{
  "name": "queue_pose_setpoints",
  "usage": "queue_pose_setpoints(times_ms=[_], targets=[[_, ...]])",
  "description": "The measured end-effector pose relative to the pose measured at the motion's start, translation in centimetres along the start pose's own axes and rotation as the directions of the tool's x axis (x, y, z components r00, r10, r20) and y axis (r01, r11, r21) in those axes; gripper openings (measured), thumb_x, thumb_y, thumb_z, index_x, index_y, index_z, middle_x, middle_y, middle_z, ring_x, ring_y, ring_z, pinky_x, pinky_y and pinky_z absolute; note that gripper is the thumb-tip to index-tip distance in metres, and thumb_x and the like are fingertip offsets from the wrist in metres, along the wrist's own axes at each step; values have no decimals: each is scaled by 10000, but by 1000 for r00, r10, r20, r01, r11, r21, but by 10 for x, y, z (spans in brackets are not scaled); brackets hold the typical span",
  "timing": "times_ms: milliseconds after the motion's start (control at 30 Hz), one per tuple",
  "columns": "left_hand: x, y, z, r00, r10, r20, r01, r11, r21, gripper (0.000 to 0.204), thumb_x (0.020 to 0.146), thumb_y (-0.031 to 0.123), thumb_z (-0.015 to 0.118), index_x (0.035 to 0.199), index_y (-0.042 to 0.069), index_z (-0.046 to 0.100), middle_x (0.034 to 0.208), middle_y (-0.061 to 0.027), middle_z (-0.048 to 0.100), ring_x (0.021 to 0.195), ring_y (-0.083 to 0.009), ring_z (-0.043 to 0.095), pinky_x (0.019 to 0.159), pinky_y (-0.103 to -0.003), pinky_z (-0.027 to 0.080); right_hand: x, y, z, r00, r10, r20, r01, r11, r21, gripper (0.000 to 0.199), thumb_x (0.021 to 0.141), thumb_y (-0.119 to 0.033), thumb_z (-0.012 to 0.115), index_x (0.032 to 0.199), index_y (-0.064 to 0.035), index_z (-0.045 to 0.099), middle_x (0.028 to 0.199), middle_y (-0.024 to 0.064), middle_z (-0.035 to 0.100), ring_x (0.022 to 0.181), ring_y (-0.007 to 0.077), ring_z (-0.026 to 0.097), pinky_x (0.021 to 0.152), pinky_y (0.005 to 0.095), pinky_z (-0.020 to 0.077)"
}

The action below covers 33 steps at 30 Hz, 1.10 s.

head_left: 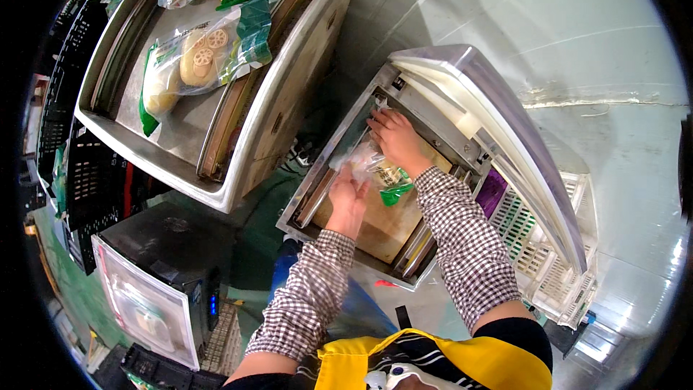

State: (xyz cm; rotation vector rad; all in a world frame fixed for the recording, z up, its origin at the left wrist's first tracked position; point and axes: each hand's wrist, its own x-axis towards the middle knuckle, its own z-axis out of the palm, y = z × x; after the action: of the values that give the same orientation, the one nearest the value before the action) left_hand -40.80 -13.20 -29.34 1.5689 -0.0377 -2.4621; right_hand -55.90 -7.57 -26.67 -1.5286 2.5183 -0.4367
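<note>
A clear plastic bag with green printing (393, 189) and pale food inside lies in the chamber of a vacuum sealer (375, 242), whose thick clear lid (498, 123) is raised. My left hand (348, 198) has its fingers closed on the bag's clear side. Over the far part of the chamber, my right hand (398, 143) reaches with fingers stretched and slightly apart, touching near the far edge. Its palm hides part of the bag. Both forearms wear checked sleeve covers.
To the left, a larger sealer chamber (162, 146) holds bags of pale lotus root (198, 58). Below it sits a black machine (162, 245) with a clear lid. Black crates (94, 180) stand at the far left; white plastic baskets (556, 267) stand right, behind the raised lid.
</note>
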Motion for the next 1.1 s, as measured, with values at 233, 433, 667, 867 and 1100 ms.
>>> queue_pose_setpoints(times_ms=[233,433,667,867,1100], targets=[[-3,-36,-10,965,86,248,-165,934,316,461,781,215,688,1150,64,456,1127,-53,529,975,-171,527,829,-313,444,-17,3,3,946,281,-163,-260,956,140,471,828,-242,544,1241,-38,442,1221,162,497,1156,317,441,972,388,346],[-7,-49,3,971,-106,213,10,912,410,668,794,286,658,1309,190,243,1302,-26,366,1081,-165,455,731,-325,434,-32,38,14,796,570,203,-602,712,362,543,840,-351,554,1259,-36,411,1063,209,576,930,299,581,813,341,442],[-2,-50,-9,978,-140,156,57,895,443,585,816,367,611,1279,214,287,1222,-32,433,1024,-179,472,753,-364,438,-29,28,9,797,568,208,-603,719,346,600,808,-381,559,1266,-23,409,1139,215,545,1017,338,548,866,378,421],[-4,-40,-5,970,-174,172,70,871,486,474,841,399,558,1219,185,365,1105,-34,464,993,-184,480,776,-371,436,-28,35,12,802,557,214,-596,737,319,604,811,-364,550,1288,-32,385,1201,224,501,1091,350,500,907,373,397],[15,-54,-20,980,43,193,-149,801,580,479,850,311,567,1228,94,367,1102,-64,481,987,-165,479,787,-364,435,-16,18,7,782,584,218,-624,728,284,609,829,-370,535,1292,-11,367,1223,217,487,1127,339,476,928,352,383]])
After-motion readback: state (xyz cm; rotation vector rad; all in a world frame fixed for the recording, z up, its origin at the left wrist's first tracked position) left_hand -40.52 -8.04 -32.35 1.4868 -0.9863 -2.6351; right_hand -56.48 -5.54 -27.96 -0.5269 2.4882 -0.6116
